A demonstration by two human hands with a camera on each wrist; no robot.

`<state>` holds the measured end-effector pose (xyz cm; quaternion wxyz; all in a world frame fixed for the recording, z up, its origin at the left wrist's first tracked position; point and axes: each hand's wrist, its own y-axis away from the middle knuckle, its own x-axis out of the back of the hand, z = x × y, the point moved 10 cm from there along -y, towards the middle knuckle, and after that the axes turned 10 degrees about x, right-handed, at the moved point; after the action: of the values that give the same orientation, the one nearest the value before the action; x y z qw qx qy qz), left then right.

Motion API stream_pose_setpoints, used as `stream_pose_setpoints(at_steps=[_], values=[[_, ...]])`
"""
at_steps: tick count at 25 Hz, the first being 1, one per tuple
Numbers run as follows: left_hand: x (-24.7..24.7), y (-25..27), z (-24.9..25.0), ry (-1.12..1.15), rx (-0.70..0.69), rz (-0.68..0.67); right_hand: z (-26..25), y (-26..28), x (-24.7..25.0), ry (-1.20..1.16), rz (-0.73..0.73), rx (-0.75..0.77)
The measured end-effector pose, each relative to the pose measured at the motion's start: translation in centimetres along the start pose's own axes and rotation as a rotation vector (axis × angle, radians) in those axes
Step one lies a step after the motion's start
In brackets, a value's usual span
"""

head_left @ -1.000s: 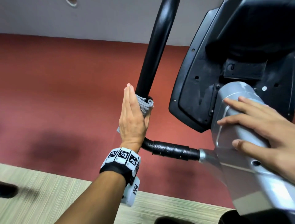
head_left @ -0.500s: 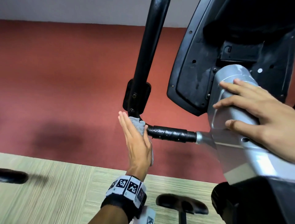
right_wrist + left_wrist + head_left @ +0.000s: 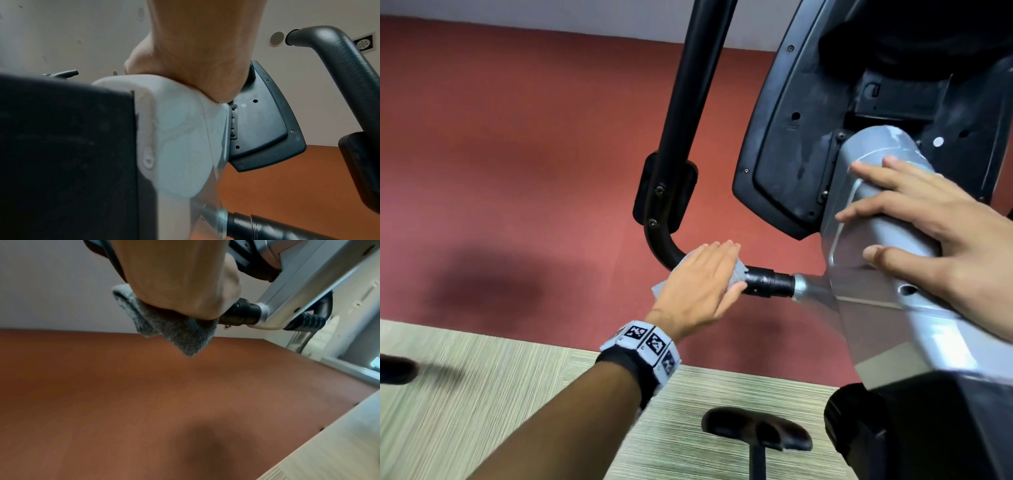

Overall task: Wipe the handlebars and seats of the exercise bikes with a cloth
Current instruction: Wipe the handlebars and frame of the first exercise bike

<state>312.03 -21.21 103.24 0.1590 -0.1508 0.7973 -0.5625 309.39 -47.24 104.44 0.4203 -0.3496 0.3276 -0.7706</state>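
Red carpet (image 3: 524, 164) filling most of the floor, bordered nearer by pale striped flooring (image 3: 482, 411), grey wall (image 3: 551, 8) at the far edge. Large silver-grey metal bike column (image 3: 887, 329) on the right, dusty black plastic console back (image 3: 791, 144) mounted above it. Black tubular handlebar (image 3: 688, 102) rising steeply, curving at its base into a short horizontal section that joins the column through a black collar (image 3: 770, 282). Right hand (image 3: 935, 233) laid flat on the column, fingers straight and spread, bracing, holding nothing. Left hand (image 3: 702, 281) curled over the horizontal bar, gripping a grey fleecy cloth (image 3: 174, 331) wrapped around it just beside the collar; loose corner hanging below in the left wrist view. Small black saddle (image 3: 756, 433) of another bike low in the head view, not yet touched by the look of it. Likely risks: loose cloth corner slipping out of the grip and dropping to the carpet if the hold slackens during a slide; cloth bunching against the collar and skipping the joint; underside of the bar left unwiped if pressure comes only from the top. In the way: black bracket plate (image 3: 667, 195) bolted on the upright, an obstacle for any stroke back upward; console back close to the right, limiting elbow room there.
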Motion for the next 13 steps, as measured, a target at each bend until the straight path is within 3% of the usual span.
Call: stream_pose_setpoints(at_steps=[2, 4, 7, 9, 11, 13], values=[[0.5, 0.5, -1.7, -0.101, -0.004, 0.038, 0.0, -0.1, 0.0, -0.004, -0.006, -0.008], [0.8, 0.6, -1.8, -0.12, 0.138, 0.049, 0.2, 0.0, -0.1, -0.009, -0.016, -0.019], [-0.2, -0.3, 0.9, 0.049, 0.297, -0.024, 0.2, 0.0, -0.1, -0.016, -0.016, -0.024], [-0.2, -0.2, 1.0, 0.111, 0.241, -0.093, 0.1, -0.1, 0.0, -0.019, -0.022, -0.027], [0.2, 0.4, 0.0, 0.015, 0.092, -0.139, 0.1, -0.2, -0.1, -0.025, -0.029, -0.029], [0.3, 0.3, -0.8, -0.043, 0.1, -0.141, 0.2, -0.1, -0.1, -0.029, -0.025, -0.037]])
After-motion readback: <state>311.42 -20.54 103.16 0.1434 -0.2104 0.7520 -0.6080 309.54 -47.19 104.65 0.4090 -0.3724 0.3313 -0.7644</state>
